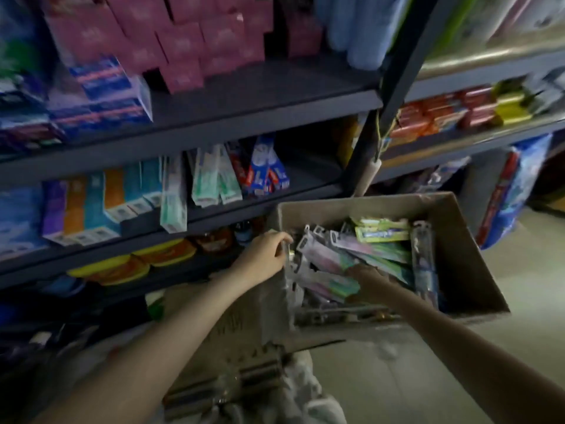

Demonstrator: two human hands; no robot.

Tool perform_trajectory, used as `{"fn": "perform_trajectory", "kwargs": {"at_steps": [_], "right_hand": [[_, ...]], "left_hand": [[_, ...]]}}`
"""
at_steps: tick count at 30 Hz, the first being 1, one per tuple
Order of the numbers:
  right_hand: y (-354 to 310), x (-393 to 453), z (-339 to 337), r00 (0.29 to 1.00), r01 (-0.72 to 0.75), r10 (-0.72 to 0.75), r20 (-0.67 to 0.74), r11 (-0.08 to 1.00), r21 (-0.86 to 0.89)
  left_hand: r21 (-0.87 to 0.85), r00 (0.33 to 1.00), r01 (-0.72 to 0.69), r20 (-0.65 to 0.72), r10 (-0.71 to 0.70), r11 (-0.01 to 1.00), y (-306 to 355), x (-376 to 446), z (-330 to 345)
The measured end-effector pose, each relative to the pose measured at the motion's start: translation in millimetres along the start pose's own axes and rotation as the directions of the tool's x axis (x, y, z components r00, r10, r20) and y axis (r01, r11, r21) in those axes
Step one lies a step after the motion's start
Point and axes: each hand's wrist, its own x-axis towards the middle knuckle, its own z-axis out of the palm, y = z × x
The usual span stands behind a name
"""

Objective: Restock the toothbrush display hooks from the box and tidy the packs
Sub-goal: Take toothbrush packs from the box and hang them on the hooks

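Brown box (464, 240); inside it, pastel pink, green and lilac packs (333, 255), with lime-green ones (382, 234) at its far side. Above the box, dark grey shelves (244, 117) carry magenta cartons (189, 38), blue-and-pink boxes (104, 93), and teal, orange and purple cartons (91, 203); red and yellow bars (458, 111) sit upper right

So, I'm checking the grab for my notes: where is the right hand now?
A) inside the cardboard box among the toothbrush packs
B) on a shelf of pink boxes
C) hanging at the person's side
A: the right hand reaches into the cardboard box, among the toothbrush packs, while the left hand holds the box's near edge.
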Motion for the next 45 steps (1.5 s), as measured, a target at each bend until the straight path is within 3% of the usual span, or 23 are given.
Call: {"fn": "perform_trajectory", "kwargs": {"at_steps": [2, 7, 11, 13, 16, 18, 21, 24, 28, 30, 34, 36, 40, 45], "right_hand": [[4.5, 10.8, 23.1, 1.0, -0.014, 0.012, -0.017, 0.992, -0.121], [9.0, 25.4, 23.1, 0.991, -0.038, 0.009, -0.137, 0.978, -0.207], [15.5, 26.4, 28.7, 0.983, 0.073, -0.124, -0.134, 0.94, -0.334], [21.6, 22.0, 32.8, 0.967, 0.074, -0.151, -0.205, 0.937, -0.341], [39.1, 13.7, 23.1, 0.954, 0.047, -0.103, -0.28, 0.979, -0.199], [48.7, 5.4, 12.6, 0.963, 0.088, -0.074, -0.26, 0.995, 0.04], [53.5, -7.2, -4.6, 0.953, 0.131, -0.029, -0.301, 0.937, 0.323], [47.7, -14.6, -34.9, 0.933, 0.205, 0.01, -0.359, 0.806, 0.555], [26.5, -29.4, -74.9, 0.889, 0.402, -0.029, -0.457, 0.527, 0.749], [13.6, -37.9, -86.9, 0.885, 0.44, -0.084, -0.458, 0.473, 0.763], [0.4, -46.6, -96.9, 0.811, 0.571, -0.33, -0.484, 0.627, 0.53], [-6.3, -47.2, -97.1, 0.798, 0.596, -0.389, -0.459, 0.618, 0.513], [-15.8, -25.2, -73.8, 0.863, 0.503, -0.381, -0.333, 0.572, 0.648], [-2.0, 44.1, -7.0, 0.934, 0.356, -0.326, -0.144, 0.846, 0.396]], "left_hand": [[0.017, 0.998, 0.051, 0.027, -0.052, 0.999, -2.1, 0.8, 15.2], [-0.005, 0.996, 0.087, 0.001, -0.087, 0.996, -8.4, -5.5, 36.0], [-0.015, 0.995, 0.097, -0.014, -0.097, 0.995, -4.2, -6.1, 36.5], [-0.015, 0.993, 0.113, -0.012, -0.113, 0.993, -1.0, -5.9, 37.6], [-0.009, 0.989, 0.147, -0.002, -0.147, 0.989, 3.3, -3.9, 37.9], [-0.004, 0.985, 0.17, -0.004, -0.17, 0.985, 6.5, -3.3, 36.3], [-0.005, 0.983, 0.171, -0.065, -0.17, 0.985, 12.9, -1.2, 33.6], [-0.1, 0.981, 0.156, -0.102, -0.166, 0.983, 28.4, 5.5, 27.9], [-0.417, 0.973, 0.229, 0.104, -0.204, 0.88, 60.4, 17.9, 21.7], [-0.519, 0.978, 0.209, 0.104, -0.182, 0.829, 72.5, 21.2, 20.6], [-0.644, 0.994, 0.071, -0.021, -0.11, 0.762, 87.7, 22.7, 10.0], [-0.644, 0.991, 0.033, -0.081, -0.111, 0.764, 87.7, 19.3, 4.5], [-0.677, 0.952, 0.073, -0.172, -0.253, 0.732, 64.8, 6.0, 2.8], [-0.778, 0.838, 0.145, -0.232, -0.495, 0.611, 20.1, -25.8, -0.8]]}}
